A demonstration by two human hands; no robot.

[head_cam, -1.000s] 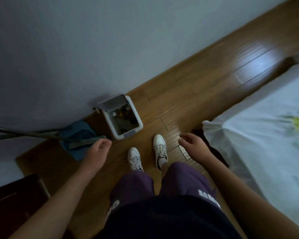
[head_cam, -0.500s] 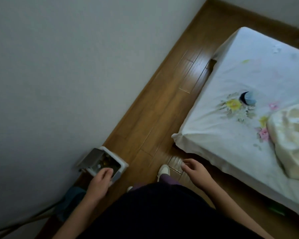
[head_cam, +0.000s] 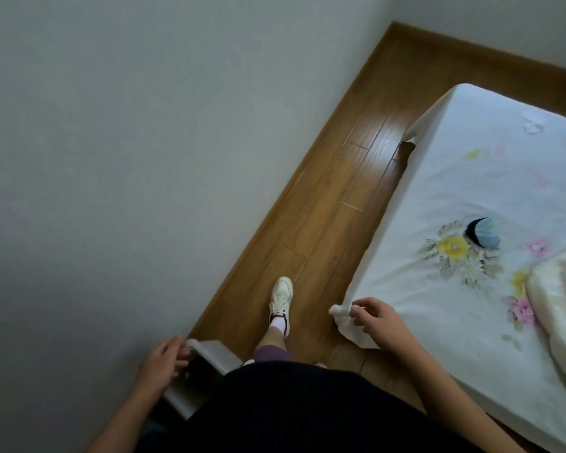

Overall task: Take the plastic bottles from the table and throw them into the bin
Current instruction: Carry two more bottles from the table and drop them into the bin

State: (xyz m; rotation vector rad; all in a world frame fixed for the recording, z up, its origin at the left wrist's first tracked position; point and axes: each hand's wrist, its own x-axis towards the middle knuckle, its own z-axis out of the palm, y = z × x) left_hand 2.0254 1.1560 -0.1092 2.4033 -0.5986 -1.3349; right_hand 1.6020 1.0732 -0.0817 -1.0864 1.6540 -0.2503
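Note:
The small white bin [head_cam: 211,352] stands on the floor by the wall at the lower left, half hidden behind my dark top. My left hand [head_cam: 162,361] hangs over its near edge, fingers loosely apart, holding nothing. My right hand [head_cam: 374,318] hovers at the corner of the bed, fingers curled but empty. No plastic bottle and no table are in view.
A bed [head_cam: 445,197] with a white flowered sheet fills the right side; a blue and black object [head_cam: 483,237] and a cream quilt [head_cam: 562,295] lie on it. A strip of wooden floor [head_cam: 334,210] runs between bed and wall. My white shoe [head_cam: 281,295] steps forward on it.
The view has swung up and to the right, from the bin below me toward the bed. I have stepped forward; the bin now lies at the lower left edge.

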